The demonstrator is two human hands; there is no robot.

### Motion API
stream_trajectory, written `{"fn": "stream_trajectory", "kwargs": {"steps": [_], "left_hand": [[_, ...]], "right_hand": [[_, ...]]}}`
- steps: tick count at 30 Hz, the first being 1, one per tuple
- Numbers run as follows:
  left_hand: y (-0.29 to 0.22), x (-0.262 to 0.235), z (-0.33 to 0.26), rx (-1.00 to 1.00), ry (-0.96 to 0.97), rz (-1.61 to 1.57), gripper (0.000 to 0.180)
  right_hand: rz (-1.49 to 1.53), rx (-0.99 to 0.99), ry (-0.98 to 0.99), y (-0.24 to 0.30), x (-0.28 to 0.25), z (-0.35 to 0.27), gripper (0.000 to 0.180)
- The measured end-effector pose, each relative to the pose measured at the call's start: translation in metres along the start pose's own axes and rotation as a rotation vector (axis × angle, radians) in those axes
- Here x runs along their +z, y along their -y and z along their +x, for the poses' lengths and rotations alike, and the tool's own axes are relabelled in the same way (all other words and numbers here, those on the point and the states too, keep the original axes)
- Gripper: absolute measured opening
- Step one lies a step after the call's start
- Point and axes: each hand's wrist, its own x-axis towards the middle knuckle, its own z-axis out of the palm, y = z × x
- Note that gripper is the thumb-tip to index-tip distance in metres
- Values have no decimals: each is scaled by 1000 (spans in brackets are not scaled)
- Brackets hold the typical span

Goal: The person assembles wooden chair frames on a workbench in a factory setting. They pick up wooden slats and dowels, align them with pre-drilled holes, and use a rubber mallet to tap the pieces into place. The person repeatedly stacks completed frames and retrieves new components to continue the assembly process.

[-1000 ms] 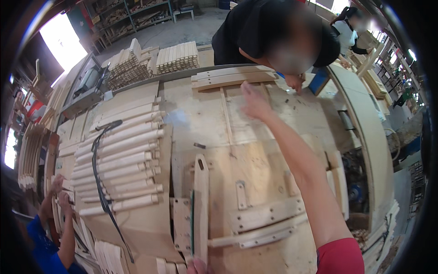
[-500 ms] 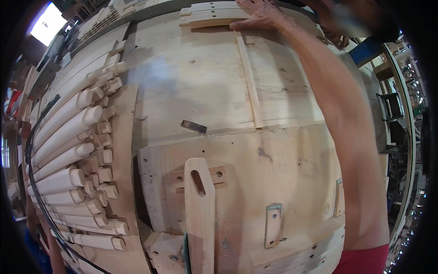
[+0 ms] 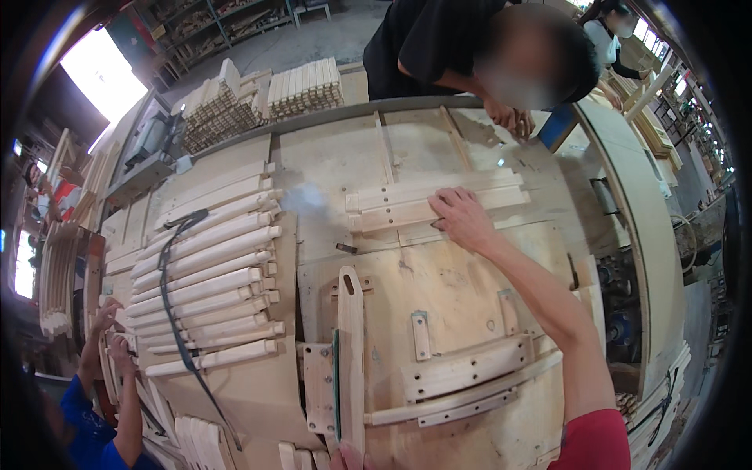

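Observation:
My right hand (image 3: 462,218) reaches across the bench with its fingers over a pale wooden slat (image 3: 407,214) and its thumb at the near edge. Dark holes show near that slat's left end, and a similar slat (image 3: 470,184) lies against its far side. At the lower edge, my left hand (image 3: 345,456) is blurred and mostly cut off, beside the near end of an upright-lying slotted wooden piece (image 3: 352,352). Its fingers cannot be made out. The slotted piece rests beside a green-edged wooden block (image 3: 319,388) on the plywood board (image 3: 462,282).
Shaped wooden legs (image 3: 207,294) lie in rows at left under a black strap (image 3: 168,294). Stacked wood (image 3: 305,84) stands at the far edge. A co-worker's hands (image 3: 509,117) are at the far side; another person's hands (image 3: 117,345) are at left. Drilled blocks (image 3: 470,368) sit nearby.
The slats have come nearer to me along with my right hand, close to the plywood board's far edge. My view has lifted and widened, bringing the left hand's edge into sight.

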Motion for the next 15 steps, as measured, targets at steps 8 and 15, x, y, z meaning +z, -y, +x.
{"fn": "stream_trajectory", "kwargs": {"steps": [8,15], "left_hand": [[22,11,-19,176,-131,-52,60],[50,42,-7,322,-377,-44,65]], "right_hand": [[4,176,312,11,-58,12,63],[280,45,54,61,-146,-32,47]]}}
